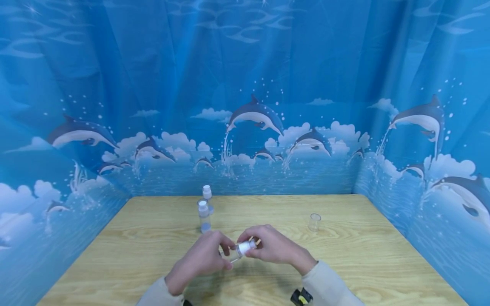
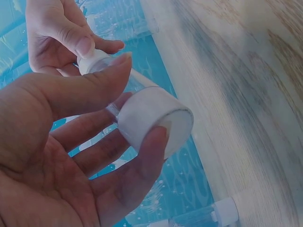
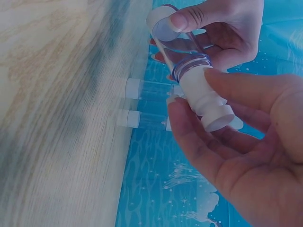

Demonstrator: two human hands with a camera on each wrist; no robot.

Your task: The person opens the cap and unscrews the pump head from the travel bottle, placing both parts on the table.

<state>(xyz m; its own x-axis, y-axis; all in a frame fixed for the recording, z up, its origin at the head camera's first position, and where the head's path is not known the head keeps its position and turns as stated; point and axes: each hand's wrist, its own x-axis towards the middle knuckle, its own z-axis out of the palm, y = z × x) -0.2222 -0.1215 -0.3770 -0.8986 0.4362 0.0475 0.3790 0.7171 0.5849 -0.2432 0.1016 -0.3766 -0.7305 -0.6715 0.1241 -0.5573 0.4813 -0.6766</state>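
A clear pump bottle with a white pump top point(image 1: 245, 247) is held tilted between both hands above the table. My left hand point(image 1: 206, 254) grips the transparent body, its thumb across the side and a fingertip against the white base point(image 2: 154, 118). My right hand point(image 1: 277, 247) pinches the white collar point(image 3: 195, 87) between thumb and fingers, just above the clear ringed neck point(image 3: 189, 66). The collar sits at the neck; whether it is fully tightened cannot be told.
Two similar bottles, one nearer point(image 1: 204, 219) and one farther point(image 1: 207, 192), stand upright beyond my left hand. A small clear cap point(image 1: 314, 223) stands on the wooden table point(image 1: 367, 255) to the right. A blue dolphin-print curtain point(image 1: 245, 63) encloses the back and sides.
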